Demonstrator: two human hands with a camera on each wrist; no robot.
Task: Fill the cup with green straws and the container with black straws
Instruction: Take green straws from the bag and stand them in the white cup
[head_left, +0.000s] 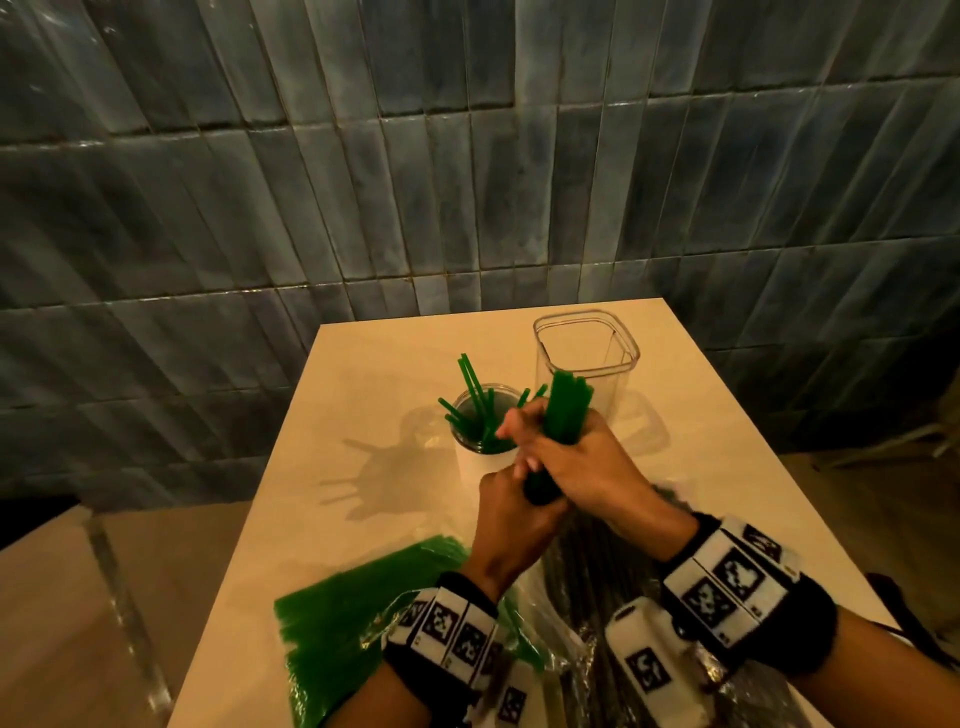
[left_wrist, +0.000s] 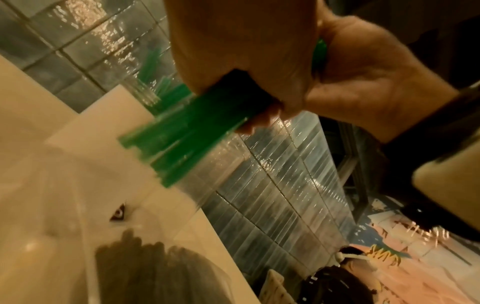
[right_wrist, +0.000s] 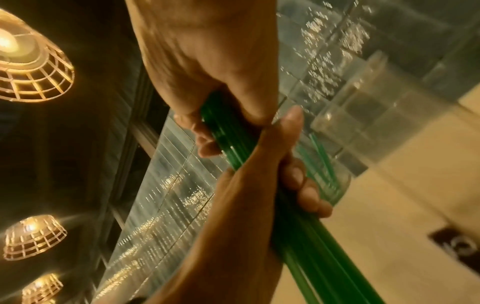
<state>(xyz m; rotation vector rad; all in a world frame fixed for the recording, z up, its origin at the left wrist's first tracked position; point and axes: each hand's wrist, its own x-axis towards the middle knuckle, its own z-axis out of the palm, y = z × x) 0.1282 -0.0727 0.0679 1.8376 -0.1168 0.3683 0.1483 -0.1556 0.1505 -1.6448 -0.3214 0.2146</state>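
Both hands, left hand (head_left: 511, 519) and right hand (head_left: 576, 462), grip a green straws (head_left: 563, 410) bundle just beside the cup (head_left: 480, 457); light, slippery, likely fans out, so hold mid-bundle.

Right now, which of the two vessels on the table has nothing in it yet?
The square clear container, at the far right. The round cup left of it already holds green straws.

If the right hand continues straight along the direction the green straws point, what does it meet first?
Probably the clear square plastic container: the bundle of green straws gripped by the right hand aims at its near wall, though depth is unclear.
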